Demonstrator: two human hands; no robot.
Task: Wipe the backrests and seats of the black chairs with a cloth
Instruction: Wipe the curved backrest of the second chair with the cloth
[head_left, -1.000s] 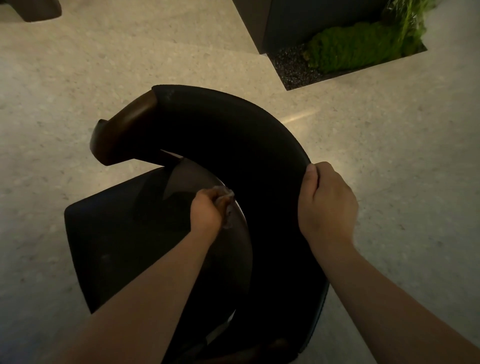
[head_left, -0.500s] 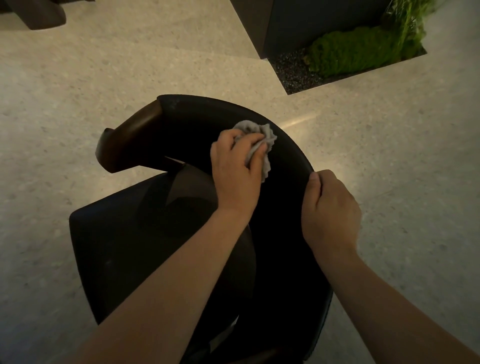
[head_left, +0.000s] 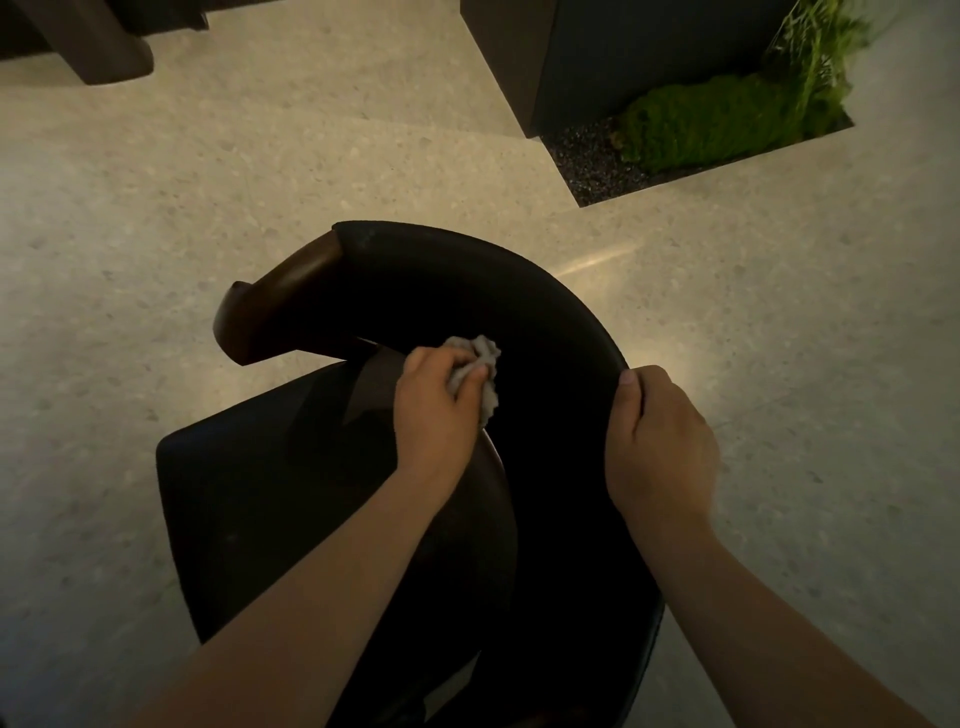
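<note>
On the pale speckled floor (head_left: 156, 218) stands a black chair (head_left: 566, 499), seen from above and from behind. Its backrest (head_left: 519, 291) is a wide curved band, very dark and matte, which bends from the near right side round to the far left. At the far left end it passes into a brown wooden arm (head_left: 280, 306) with a rounded tip. The seat (head_left: 249, 493) is also black, with rounded corners, and lies lower, on the left side of the band.

The left hand (head_left: 436, 410) holds a small grey cloth (head_left: 485, 356), crumpled into a ball. The fingers are curled over it and press it on the inner face of the backrest, close to where the wooden arm begins. The right hand (head_left: 660, 441) grips the top edge of the backrest on the right side; the thumb lies on the rim and the other fingers go over the outer face. The two hands are apart, with bare black surface between them.

At the far right of the floor a cut-out bed holds green moss (head_left: 717, 119) and dark gravel (head_left: 587, 161), beside a dark column (head_left: 597, 52).
</note>
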